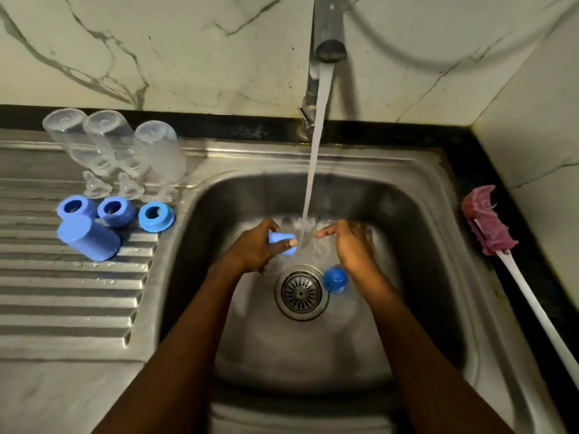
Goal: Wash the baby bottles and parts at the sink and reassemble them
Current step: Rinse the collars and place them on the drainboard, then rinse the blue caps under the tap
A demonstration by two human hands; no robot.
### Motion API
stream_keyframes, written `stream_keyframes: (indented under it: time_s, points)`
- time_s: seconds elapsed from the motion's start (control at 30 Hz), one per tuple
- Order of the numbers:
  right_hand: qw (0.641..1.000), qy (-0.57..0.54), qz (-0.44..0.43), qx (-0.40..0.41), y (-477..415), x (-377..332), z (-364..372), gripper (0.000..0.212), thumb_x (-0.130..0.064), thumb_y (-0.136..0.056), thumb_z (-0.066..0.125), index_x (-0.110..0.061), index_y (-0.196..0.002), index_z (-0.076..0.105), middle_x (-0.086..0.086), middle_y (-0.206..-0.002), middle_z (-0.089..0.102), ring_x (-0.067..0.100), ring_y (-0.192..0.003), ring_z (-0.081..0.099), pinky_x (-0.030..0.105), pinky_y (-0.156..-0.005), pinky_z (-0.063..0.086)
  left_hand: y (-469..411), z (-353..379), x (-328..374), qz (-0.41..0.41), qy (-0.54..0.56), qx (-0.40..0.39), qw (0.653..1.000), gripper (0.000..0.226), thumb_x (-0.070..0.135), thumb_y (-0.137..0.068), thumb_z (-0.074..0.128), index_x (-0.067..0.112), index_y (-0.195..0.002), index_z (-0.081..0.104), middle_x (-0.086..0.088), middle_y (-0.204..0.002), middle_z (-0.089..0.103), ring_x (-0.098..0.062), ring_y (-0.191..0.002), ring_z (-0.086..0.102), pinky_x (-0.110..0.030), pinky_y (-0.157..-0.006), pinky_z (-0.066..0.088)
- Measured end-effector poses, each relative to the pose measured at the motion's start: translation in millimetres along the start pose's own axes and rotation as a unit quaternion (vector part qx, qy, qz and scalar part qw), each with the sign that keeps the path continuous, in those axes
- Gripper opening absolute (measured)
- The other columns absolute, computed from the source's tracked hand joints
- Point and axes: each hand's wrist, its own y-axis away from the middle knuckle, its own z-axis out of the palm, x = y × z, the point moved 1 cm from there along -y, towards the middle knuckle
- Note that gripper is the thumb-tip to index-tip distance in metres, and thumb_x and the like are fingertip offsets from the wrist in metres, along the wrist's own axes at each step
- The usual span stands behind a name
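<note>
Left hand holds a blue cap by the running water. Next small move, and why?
Probably nudge the cap rightward into the stream: the left hand holds it just at the water's edge, the right hand is free, and a second cap waits by the drain.

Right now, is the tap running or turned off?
Running. A stream of water falls from the tap into the sink and splashes between the left hand, gripping a blue cap, and the right hand.

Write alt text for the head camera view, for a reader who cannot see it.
A person's left hand holds a light blue bottle cap under the tap stream in a steel sink, the right hand open beside it. A darker blue cap lies by the drain; three upturned clear bottles, nipples and collars stand on the drainboard.
</note>
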Motion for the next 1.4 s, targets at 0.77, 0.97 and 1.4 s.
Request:
stream_keyframes:
  time_s: [0.77, 0.97, 1.4]
  points:
    - [0.975, -0.045, -0.216, -0.019, 120, -118, 58, 0.037, -0.037, -0.102, 0.04, -0.028, -0.09, 0.073, 0.002, -0.113, 0.063, 0.027, -0.117, 0.045, 0.042, -0.104, 0.028, 203, -167, 13, -0.006, -0.129, 0.391, 0.911, 0.046, 0.049, -0.077, 0.078, 0.029, -0.112, 0.056, 0.009, -0.098, 0.063, -0.018, -0.087, 0.058, -0.029, -0.07, 0.036]
    - [0.976, -0.003, -0.211, -0.046, 131, -132, 77, 0.038, -0.038, -0.102, 0.039, -0.029, -0.091, 0.073, 0.004, -0.118, 0.061, 0.029, -0.118, 0.042, 0.039, -0.104, 0.026, 209, -217, -35, -0.007, -0.117, 0.45, 0.885, 0.052, 0.037, -0.091, 0.068, 0.024, -0.139, 0.053, -0.009, -0.126, 0.06, -0.026, -0.112, 0.058, -0.028, -0.085, 0.037]
    - [0.98, 0.036, -0.192, -0.045, 132, -134, 102, 0.036, -0.035, -0.102, 0.039, -0.026, -0.092, 0.073, 0.005, -0.12, 0.06, 0.03, -0.121, 0.04, 0.039, -0.105, 0.022, 175, -221, -76, -0.054, -0.016, 0.366, 0.929, 0.065, 0.018, -0.084, 0.077, 0.011, -0.14, 0.043, -0.012, -0.123, 0.064, -0.031, -0.107, 0.062, -0.033, -0.087, 0.046]
